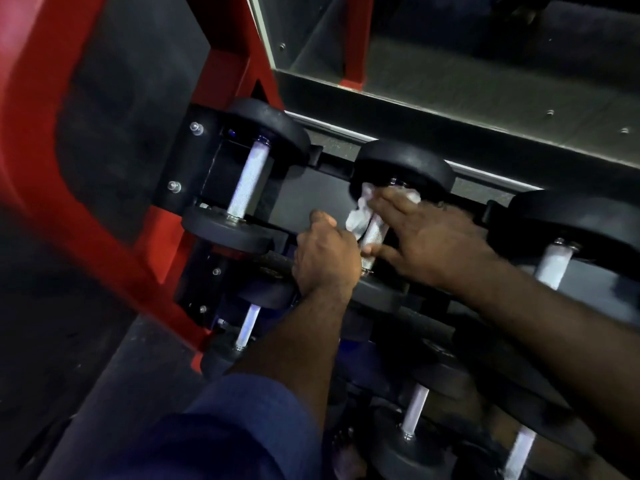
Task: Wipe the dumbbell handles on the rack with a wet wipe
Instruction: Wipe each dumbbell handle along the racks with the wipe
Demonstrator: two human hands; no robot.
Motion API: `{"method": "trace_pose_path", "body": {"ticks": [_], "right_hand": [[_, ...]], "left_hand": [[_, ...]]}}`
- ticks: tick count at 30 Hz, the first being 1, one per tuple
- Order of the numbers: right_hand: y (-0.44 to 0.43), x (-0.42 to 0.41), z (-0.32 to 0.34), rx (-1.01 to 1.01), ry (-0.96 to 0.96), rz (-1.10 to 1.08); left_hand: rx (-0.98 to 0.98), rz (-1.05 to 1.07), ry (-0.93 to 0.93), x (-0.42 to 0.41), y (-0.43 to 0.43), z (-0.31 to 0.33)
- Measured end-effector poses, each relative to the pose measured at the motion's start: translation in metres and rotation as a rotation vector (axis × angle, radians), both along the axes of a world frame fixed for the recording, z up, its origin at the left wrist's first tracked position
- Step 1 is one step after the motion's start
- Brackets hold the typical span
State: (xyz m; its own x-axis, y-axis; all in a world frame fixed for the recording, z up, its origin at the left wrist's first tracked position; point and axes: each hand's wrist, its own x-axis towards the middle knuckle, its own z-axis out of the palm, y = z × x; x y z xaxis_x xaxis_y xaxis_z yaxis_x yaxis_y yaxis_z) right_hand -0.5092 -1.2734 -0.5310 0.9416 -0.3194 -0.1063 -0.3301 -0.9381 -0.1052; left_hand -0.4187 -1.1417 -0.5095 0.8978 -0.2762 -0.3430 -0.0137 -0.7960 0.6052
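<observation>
White wipe under outstretched right hand

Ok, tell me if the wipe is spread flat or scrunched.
Scrunched: the wipe lies crumpled in folds on the middle dumbbell's handle, under the right hand.
</observation>
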Motion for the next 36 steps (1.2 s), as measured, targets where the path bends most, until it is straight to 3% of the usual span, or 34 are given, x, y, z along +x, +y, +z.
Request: {"method": "trace_pose_path", "body": {"ticks": [3, 5, 7, 9, 13, 17, 19, 21, 23, 27, 30, 33, 36], "right_hand": [[0.016, -0.011, 0.002, 0.291, 0.051, 0.293], [0.005, -0.011, 0.004, 0.147, 0.017, 0.239], [-0.008, -0.006, 0.005, -0.027, -0.048, 0.015], [-0.003, -0.005, 0.005, 0.031, -0.058, 0.008], [0.01, -0.007, 0.018, 0.297, 0.052, 0.325], [-0.021, 0.002, 0.021, 0.013, -0.038, 0.034], [-0.004, -0.002, 0.019, 0.036, -0.031, 0.08], [0.024, -0.007, 0.026, 0.092, 0.096, 0.234], [0.032, -0.005, 0.034, -0.007, 0.149, 0.336], [0.013, 0.033, 0.044, -0.337, 0.179, 0.205], [0.015, 0.062, 0.041, -0.294, 0.495, 0.231], [0.023, 0.077, 0.03, -0.161, 0.798, 0.454], [0.02, 0.082, 0.024, -0.135, 0.838, 0.562]], "left_hand": [[0.0, -0.008, 0.006, 0.0, 0.0, -0.001], [-0.004, -0.003, 0.007, -0.001, 0.0, -0.001], [-0.009, 0.008, 0.008, -0.001, 0.001, -0.001], [-0.009, 0.011, 0.015, 0.0, 0.001, -0.001], [-0.016, 0.011, 0.008, -0.002, 0.001, 0.0], [-0.017, 0.019, 0.0, -0.001, 0.001, -0.001], [-0.014, 0.021, 0.006, -0.001, 0.0, -0.001], [-0.013, 0.021, 0.012, -0.002, 0.0, -0.001], [-0.006, 0.021, 0.01, -0.001, 0.0, -0.001], [0.005, 0.025, -0.005, -0.002, 0.0, -0.004], [-0.001, 0.028, -0.015, -0.002, 0.001, -0.004], [0.012, 0.026, -0.027, -0.005, 0.001, -0.002], [0.017, 0.032, -0.024, -0.004, 0.0, -0.001]]}}
